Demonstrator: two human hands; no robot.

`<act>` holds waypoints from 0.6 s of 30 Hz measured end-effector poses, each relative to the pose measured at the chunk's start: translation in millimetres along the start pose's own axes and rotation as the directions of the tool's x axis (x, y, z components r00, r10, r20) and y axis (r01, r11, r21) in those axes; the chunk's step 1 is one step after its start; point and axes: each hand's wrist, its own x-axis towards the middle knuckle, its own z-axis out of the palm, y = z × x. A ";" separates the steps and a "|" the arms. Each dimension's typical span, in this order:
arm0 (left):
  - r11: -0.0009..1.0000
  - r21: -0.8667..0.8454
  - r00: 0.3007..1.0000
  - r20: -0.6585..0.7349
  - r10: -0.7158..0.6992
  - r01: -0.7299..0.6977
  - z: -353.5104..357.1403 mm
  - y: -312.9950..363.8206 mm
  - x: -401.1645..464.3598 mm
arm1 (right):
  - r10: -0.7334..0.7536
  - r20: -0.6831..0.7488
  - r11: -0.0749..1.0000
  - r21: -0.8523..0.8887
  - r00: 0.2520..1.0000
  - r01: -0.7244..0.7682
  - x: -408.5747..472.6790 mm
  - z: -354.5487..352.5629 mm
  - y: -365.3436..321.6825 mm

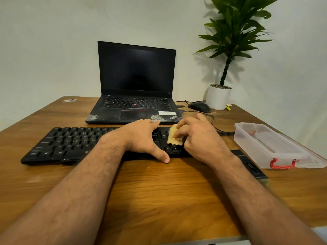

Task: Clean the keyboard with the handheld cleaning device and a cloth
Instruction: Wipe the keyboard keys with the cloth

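**Cloth pressed on black keyboard**

Right hand (198,137) curled round small tan cloth (174,137), pushing it down on keys near right end of black keyboard (70,144). Left hand (141,138) flat over middle of keyboard, fingers reaching to far edge, thumb on wooden table (159,191) at near edge. Keyboard lying across table, just in front of open black laptop (136,82) with dark screen. Black mouse (199,106) beside white pot with green plant (218,97). Clear plastic box (276,147) with red clip at right, near black bar-shaped thing (251,165).
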 end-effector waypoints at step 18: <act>1.000 0.006 1.000 0.011 0.013 -0.013 -1.3 2.2 0.4 | 0.385 -0.069 0.899 0.253 0.920 -0.357 -15.9 -12.4 3.5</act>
